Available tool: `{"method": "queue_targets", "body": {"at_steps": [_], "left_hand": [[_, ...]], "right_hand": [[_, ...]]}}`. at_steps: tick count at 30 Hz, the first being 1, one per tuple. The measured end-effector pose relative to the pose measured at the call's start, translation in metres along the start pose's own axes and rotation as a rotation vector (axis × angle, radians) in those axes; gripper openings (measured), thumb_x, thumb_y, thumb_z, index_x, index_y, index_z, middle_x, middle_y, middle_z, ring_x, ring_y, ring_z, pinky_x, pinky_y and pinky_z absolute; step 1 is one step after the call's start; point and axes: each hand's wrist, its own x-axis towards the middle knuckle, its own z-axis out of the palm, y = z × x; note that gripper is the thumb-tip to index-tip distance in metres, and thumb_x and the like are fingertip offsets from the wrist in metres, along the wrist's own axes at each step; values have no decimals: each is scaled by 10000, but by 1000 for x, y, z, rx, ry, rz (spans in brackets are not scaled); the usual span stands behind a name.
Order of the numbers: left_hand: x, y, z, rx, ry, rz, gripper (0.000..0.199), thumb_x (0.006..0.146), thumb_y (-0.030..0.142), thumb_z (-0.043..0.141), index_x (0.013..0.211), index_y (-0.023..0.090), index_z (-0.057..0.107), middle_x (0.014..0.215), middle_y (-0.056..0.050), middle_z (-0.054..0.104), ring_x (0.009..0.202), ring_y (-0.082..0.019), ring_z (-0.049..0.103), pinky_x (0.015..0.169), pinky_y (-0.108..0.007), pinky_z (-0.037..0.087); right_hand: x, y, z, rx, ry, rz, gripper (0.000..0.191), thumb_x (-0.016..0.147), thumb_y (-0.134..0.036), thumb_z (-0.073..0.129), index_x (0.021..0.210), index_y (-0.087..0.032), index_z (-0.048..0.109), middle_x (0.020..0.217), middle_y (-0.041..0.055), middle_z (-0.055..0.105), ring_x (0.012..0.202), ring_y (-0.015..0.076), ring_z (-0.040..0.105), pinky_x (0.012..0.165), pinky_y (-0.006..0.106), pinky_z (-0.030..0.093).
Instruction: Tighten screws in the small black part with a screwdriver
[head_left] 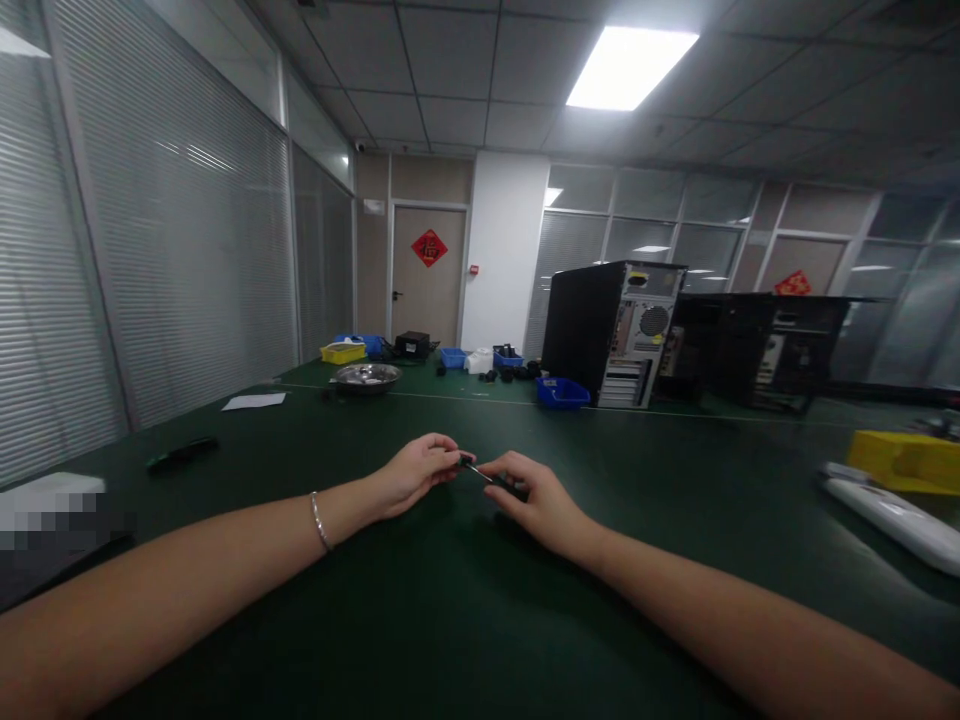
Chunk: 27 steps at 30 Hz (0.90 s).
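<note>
Over the middle of the green table (450,620), my two hands nearly meet. My right hand (544,500) is closed round the dark handle of a screwdriver (480,472), whose thin metal shaft points left. Between thumb and fingers, my left hand (420,470) pinches a small dark piece (466,460); its kind is too small to make out. The screwdriver's tip reaches this piece, though I cannot tell whether it sits in it. A silvery bracelet circles the left wrist.
A metal dish (366,378) stands farther back on the left, near a yellow bin (343,353). A blue bin (562,393) sits beside a black computer tower (585,330). At right lie a white elongated device (892,515) and a yellow box (904,462). A dark tool (182,454) lies left.
</note>
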Motion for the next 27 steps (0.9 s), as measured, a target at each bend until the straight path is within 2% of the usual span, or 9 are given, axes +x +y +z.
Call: {"method": "queue_targets", "body": {"at_steps": [5, 8, 12, 16, 20, 27], "left_hand": [[0, 0, 0, -46, 24, -27, 350, 741, 138, 638, 1026, 136, 436, 1001, -134, 619, 901, -189, 623, 884, -380, 447], [0, -1, 0, -5, 47, -34, 430, 725, 177, 664, 1081, 145, 424, 991, -127, 625, 873, -177, 624, 861, -355, 447], [2, -3, 0, 72, 62, 5, 391, 695, 224, 693, 1034, 142, 516, 971, -102, 630, 849, -142, 592, 809, -288, 426], [3, -2, 1, 153, 69, 29, 351, 731, 275, 644, 1060, 166, 586, 838, -35, 594, 727, -104, 527, 702, -244, 396], [2, -1, 2, 227, 33, 56, 342, 790, 326, 559, 1095, 175, 593, 785, -24, 537, 701, -108, 477, 649, -240, 365], [-4, 1, 7, 391, -36, 122, 362, 805, 373, 515, 1104, 179, 579, 721, -5, 507, 661, -112, 445, 602, -231, 339]], "right_hand": [[0, 0, -2, 19, -7, 8, 239, 827, -266, 536, 1057, -233, 592, 951, 35, 587, 828, 159, 538, 699, 280, 438], [-1, 0, -2, 20, -6, 4, 234, 830, -267, 530, 1054, -235, 591, 949, 34, 583, 838, 159, 539, 706, 280, 441], [-1, 0, -1, 1, 24, -2, 224, 830, -265, 532, 1041, -225, 593, 942, 37, 584, 847, 162, 542, 726, 288, 441], [-2, -1, -2, -27, 74, 15, 224, 833, -267, 523, 1039, -216, 595, 944, 44, 584, 843, 167, 540, 709, 290, 443], [-1, -1, -3, -30, 98, 32, 222, 841, -272, 512, 1039, -219, 595, 952, 45, 581, 844, 165, 539, 695, 284, 445], [0, 3, -1, -37, 102, 24, 218, 835, -272, 524, 1029, -216, 605, 934, 40, 587, 820, 157, 537, 701, 283, 441]]}}
